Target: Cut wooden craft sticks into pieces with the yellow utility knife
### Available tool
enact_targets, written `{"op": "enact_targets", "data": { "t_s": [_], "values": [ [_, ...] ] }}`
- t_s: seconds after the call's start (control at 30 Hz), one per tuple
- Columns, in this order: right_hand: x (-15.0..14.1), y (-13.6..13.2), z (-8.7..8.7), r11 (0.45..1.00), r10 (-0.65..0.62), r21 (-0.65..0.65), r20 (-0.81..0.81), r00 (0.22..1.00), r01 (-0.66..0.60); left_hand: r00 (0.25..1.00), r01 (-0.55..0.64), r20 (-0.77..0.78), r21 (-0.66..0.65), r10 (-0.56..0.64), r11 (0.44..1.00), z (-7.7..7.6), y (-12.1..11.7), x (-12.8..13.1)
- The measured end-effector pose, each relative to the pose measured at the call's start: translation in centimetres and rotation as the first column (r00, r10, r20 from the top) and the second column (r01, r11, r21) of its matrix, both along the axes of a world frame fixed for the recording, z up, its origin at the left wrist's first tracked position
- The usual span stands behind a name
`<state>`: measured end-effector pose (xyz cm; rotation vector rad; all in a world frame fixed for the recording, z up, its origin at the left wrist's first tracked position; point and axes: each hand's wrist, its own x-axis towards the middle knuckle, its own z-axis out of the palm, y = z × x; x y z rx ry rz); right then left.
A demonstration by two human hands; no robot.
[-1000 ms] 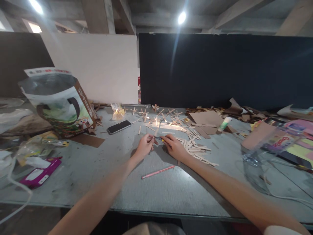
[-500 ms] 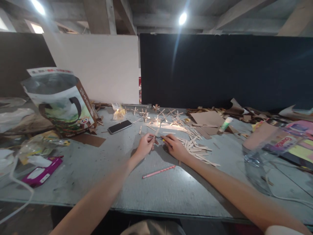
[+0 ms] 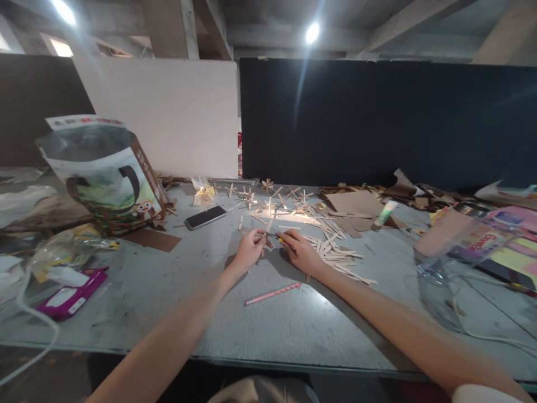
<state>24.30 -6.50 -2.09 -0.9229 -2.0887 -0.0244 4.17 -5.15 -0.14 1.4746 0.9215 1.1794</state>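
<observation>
Table point(image 3: 289, 336), gray, under lamps point(image 3: 312, 32) (concrete beams point(image 3: 411, 25) above): left hand point(image 3: 248, 249) pinching stick point(image 3: 271, 223), right hand point(image 3: 302, 251) gripping tool point(image 3: 279, 240); black panel point(image 3: 377, 117) behind.

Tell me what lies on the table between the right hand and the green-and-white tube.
In the head view, loose wooden sticks lie beside the right hand, with brown cardboard toward the green-and-white tube.

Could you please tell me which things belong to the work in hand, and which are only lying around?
Seem part of the job:
left hand, holding a thin stick
right hand, holding a small tool with a yellow part
stick pile
crossed sticks

Seem just lying about:
left-side phone
pink pencil, untouched
purple packet
big printed bag
</observation>
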Motion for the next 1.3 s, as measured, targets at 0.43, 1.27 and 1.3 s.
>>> {"op": "enact_targets", "data": {
  "t_s": [0.43,1.27,1.3],
  "values": [
    [-0.09,-0.12,0.10,1.000,0.013,-0.008,-0.006,1.000,-0.013,1.000,0.003,0.000,-0.020,-0.003,1.000,0.38,-0.26,-0.01],
    [-0.04,-0.01,0.08,0.999,0.036,-0.008,0.001,0.999,-0.036,0.999,0.020,-0.039,0.056,-0.018,0.998,-0.26,0.20,-0.40],
    [-0.03,-0.02,0.07,0.999,0.036,-0.005,0.002,0.999,-0.036,0.999,0.023,-0.049,0.061,-0.020,0.998,-0.23,0.19,-0.43]
  ]
}}
